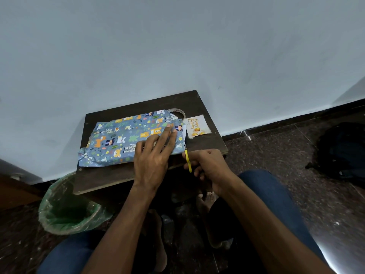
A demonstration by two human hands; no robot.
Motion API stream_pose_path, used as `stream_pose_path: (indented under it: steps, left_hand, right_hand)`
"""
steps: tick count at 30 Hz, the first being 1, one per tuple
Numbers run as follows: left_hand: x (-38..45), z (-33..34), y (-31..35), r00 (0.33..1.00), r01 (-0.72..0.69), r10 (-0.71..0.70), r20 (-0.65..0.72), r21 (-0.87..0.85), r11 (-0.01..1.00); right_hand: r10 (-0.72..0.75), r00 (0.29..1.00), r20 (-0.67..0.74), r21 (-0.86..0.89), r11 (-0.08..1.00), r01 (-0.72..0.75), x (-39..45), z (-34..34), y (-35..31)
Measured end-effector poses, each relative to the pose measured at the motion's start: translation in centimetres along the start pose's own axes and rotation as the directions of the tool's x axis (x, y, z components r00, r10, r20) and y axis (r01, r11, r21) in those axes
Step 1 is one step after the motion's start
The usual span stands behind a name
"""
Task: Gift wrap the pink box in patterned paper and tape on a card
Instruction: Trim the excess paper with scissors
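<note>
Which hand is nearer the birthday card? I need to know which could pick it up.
Right. The right hand holds yellow scissors just below the birthday card; the left hand presses the patterned paper, with its fingertips left of the card.

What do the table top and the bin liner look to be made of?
Table top: likely dark wood or laminate board, matt, with a paler raw edge at the front. Bin liner: thin translucent green plastic film, crinkled and glossy at the rim.

Home room: stone floor (pixel 296 155), lined bin (pixel 67 210), low table (pixel 110 175).
</note>
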State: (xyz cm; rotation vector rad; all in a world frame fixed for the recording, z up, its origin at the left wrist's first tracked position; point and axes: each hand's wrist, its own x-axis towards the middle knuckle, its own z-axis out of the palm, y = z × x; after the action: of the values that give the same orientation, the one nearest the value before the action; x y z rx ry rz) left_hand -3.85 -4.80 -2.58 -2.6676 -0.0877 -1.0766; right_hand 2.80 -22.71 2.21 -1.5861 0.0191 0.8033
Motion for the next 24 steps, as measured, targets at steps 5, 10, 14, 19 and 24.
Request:
stream_pose_path:
  steps: [5, 10, 14, 19, 24]
  left_hand:
    - [-0.14, 0.18, -0.1, 1.0, -0.001, 0.001, -0.001, -0.012, 1.0]
    - [-0.15, 0.21, -0.1, 1.0, 0.001, -0.001, -0.004, -0.014, 1.0]
    - [-0.18, 0.22, -0.09, 1.0, 0.0, 0.0, 0.001, -0.013, 1.0]
    - [-0.2, 0.25, -0.1, 1.0, 0.003, -0.003, -0.006, -0.019, 1.0]
    - [-0.18, 0.22, -0.08, 1.0, 0.001, -0.001, 0.008, -0.028, 1.0]
  right_hand:
    - [-0.034, 0.999, -0.002, 0.008, 0.999, 0.034, 0.1, 0.04, 0.38]
    - [-0.03, 1.0, -0.001, -0.001, 1.0, 0.03, 0.19, -0.01, 0.4]
    - [-0.022, 1.0, -0.005, -0.004, 1.0, 0.022, 0.22, 0.03, 0.41]
    - [-0.023, 1.0, -0.012, -0.018, 1.0, 0.023, 0.26, 0.03, 0.47]
    - [-0.055, 0.998, -0.015, -0.014, 0.998, 0.055, 0.54, -0.09, 0.63]
